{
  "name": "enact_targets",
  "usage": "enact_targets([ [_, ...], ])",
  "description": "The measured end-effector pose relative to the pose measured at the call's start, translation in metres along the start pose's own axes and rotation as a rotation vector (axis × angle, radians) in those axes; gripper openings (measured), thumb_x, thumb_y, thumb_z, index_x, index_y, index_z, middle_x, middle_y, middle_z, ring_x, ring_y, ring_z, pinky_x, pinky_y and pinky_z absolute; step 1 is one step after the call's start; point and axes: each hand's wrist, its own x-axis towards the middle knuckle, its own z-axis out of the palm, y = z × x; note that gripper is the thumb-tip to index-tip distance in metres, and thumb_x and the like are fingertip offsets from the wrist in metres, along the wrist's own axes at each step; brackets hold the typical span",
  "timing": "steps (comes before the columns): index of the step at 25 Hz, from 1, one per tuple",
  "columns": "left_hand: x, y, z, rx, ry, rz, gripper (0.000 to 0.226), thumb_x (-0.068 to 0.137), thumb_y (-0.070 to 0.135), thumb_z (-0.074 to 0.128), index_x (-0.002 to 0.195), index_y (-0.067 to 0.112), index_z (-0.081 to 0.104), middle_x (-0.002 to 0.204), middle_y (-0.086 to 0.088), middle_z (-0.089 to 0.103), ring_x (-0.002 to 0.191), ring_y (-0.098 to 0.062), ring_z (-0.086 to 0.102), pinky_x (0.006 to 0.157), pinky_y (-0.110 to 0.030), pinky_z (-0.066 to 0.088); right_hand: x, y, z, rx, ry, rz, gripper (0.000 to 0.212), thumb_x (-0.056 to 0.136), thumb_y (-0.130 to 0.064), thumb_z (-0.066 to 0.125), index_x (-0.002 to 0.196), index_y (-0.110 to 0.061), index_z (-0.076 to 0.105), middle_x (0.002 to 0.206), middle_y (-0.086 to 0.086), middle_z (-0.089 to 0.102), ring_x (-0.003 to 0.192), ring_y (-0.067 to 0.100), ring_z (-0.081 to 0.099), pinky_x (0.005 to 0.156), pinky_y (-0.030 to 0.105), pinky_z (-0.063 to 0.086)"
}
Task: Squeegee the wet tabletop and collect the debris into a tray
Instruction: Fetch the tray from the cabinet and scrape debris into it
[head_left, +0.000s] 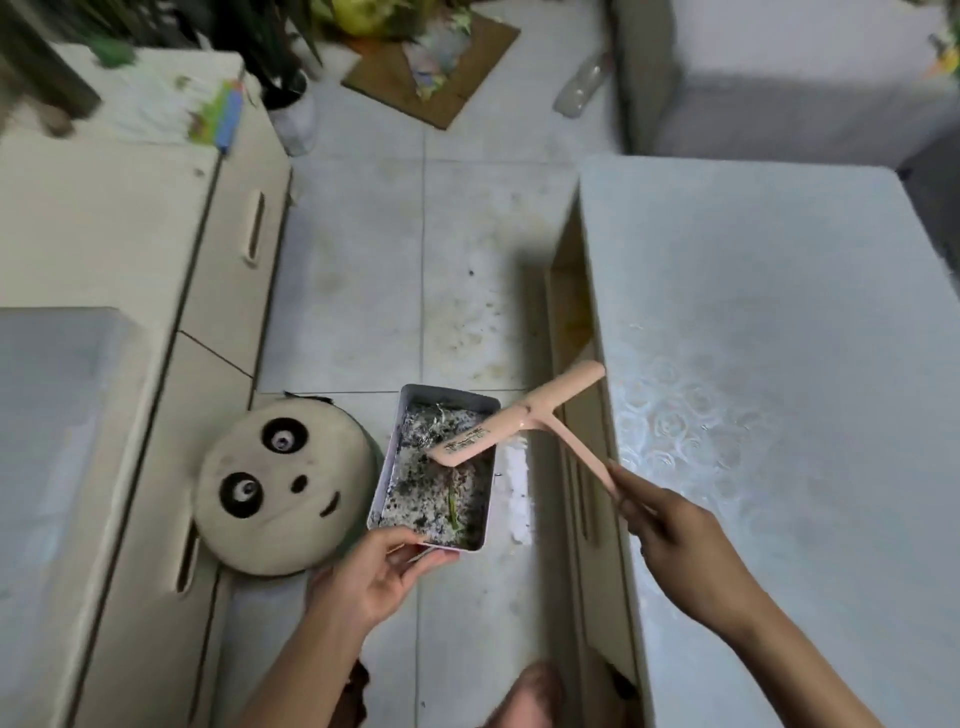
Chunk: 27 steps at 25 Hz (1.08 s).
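My left hand (371, 569) grips the near end of a small rectangular metal tray (396, 421), holding it over the floor left of the table. Wet grey and black debris and a green stem lie inside the tray. My right hand (670, 530) holds the handle of a pink squeegee (519, 415), whose blade reaches from the table's left edge out over the tray. The white patterned tabletop (769, 364) fills the right side and glistens with water near the squeegee.
A round panda-face cushion (283, 486) lies on the floor left of the tray. Cream cabinets (156, 291) line the left side. The tiled floor (415, 270) between is stained. Plants and cardboard (431, 67) sit at the far end. My knee shows at bottom centre.
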Motion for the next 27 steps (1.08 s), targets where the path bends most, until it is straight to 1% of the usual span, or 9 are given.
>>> enact_targets([
  [2, -0.022, 0.047, -0.017, 0.017, 0.027, 0.012, 0.016, 0.086, -0.013, 0.039, 0.087, -0.010, 0.055, 0.075, -0.030, 0.067, 0.073, -0.057, 0.062, 0.053, -0.042, 0.057, 0.015, -0.050, 0.011, 0.025, 0.012, -0.040, 0.046, 0.098, -0.021, 0.045, 0.129, -0.055, 0.042, 0.083, -0.028, 0.061, 0.076, 0.002, 0.055, 0.069, 0.027, 0.046],
  [4, -0.042, 0.093, -0.037, 0.015, 0.063, 0.036, 0.017, 0.085, -0.014, 0.039, 0.082, -0.009, 0.054, 0.072, -0.028, 0.066, 0.073, -0.055, 0.063, 0.052, -0.042, 0.057, 0.034, -0.103, 0.025, 0.041, -0.007, -0.056, 0.042, 0.098, -0.022, 0.045, 0.131, -0.047, 0.047, 0.074, -0.017, 0.062, 0.062, 0.004, 0.051, 0.060, 0.028, 0.043],
  [9, -0.073, 0.204, -0.100, 0.005, 0.161, 0.104, 0.016, 0.087, -0.014, 0.037, 0.081, -0.007, 0.050, 0.059, -0.023, 0.056, 0.056, -0.050, 0.062, 0.038, -0.039, 0.053, 0.084, -0.224, 0.073, 0.029, -0.050, -0.099, 0.039, 0.097, -0.016, 0.043, 0.132, -0.034, 0.052, 0.094, 0.012, 0.068, 0.090, 0.031, 0.061, 0.076, 0.040, 0.048],
  [14, -0.086, 0.290, -0.165, 0.003, 0.328, 0.156, 0.017, 0.090, -0.014, 0.035, 0.081, -0.005, 0.047, 0.030, -0.006, 0.036, 0.046, -0.041, 0.060, 0.047, -0.049, 0.053, 0.125, -0.306, 0.125, 0.043, -0.142, -0.111, 0.040, 0.098, -0.021, 0.040, 0.133, -0.035, 0.051, 0.085, -0.007, 0.064, 0.089, 0.021, 0.059, 0.072, 0.030, 0.046],
  [16, -0.087, 0.319, -0.192, 0.025, 0.384, 0.181, 0.021, 0.090, -0.014, 0.035, 0.105, -0.009, 0.049, 0.038, -0.009, 0.032, 0.052, -0.038, 0.066, 0.054, -0.051, 0.050, 0.138, -0.325, 0.147, 0.019, -0.180, -0.126, 0.035, 0.097, -0.021, 0.040, 0.123, -0.041, 0.054, 0.080, -0.007, 0.064, 0.084, 0.021, 0.058, 0.070, 0.031, 0.048],
  [18, -0.084, 0.342, -0.213, 0.048, 0.416, 0.203, 0.037, 0.090, -0.014, 0.037, 0.124, -0.003, 0.043, 0.056, -0.014, 0.037, 0.062, -0.041, 0.069, 0.049, -0.040, 0.052, 0.143, -0.337, 0.158, -0.011, -0.202, -0.124, 0.032, 0.097, -0.021, 0.041, 0.118, -0.042, 0.053, 0.081, -0.006, 0.066, 0.081, 0.020, 0.058, 0.069, 0.029, 0.047],
  [22, -0.073, 0.382, -0.263, -0.005, 0.470, 0.182, 0.017, 0.091, -0.014, 0.036, 0.104, -0.005, 0.041, 0.066, -0.016, 0.042, 0.114, -0.052, 0.053, 0.066, -0.040, 0.053, 0.158, -0.373, 0.194, -0.058, -0.247, -0.139, 0.034, 0.097, -0.024, 0.043, 0.107, -0.057, 0.043, 0.088, -0.006, 0.067, 0.080, 0.019, 0.060, 0.072, 0.029, 0.048],
  [25, -0.070, 0.397, -0.284, -0.060, 0.452, 0.152, 0.012, 0.094, -0.012, 0.035, 0.093, -0.005, 0.045, 0.069, -0.018, 0.043, 0.119, -0.054, 0.047, 0.083, -0.038, 0.050, 0.166, -0.396, 0.214, -0.091, -0.296, -0.147, 0.027, 0.095, -0.023, 0.041, 0.111, -0.045, 0.041, 0.085, 0.000, 0.066, 0.085, 0.025, 0.059, 0.076, 0.036, 0.050],
  [27, -0.064, 0.401, -0.293, -0.053, 0.429, 0.143, 0.015, 0.095, -0.011, 0.037, 0.107, -0.009, 0.047, 0.087, -0.024, 0.052, 0.115, -0.055, 0.049, 0.076, -0.033, 0.054, 0.172, -0.407, 0.225, -0.116, -0.306, -0.155, 0.026, 0.092, -0.017, 0.040, 0.115, -0.028, 0.046, 0.082, 0.004, 0.063, 0.085, 0.030, 0.057, 0.075, 0.041, 0.050],
])
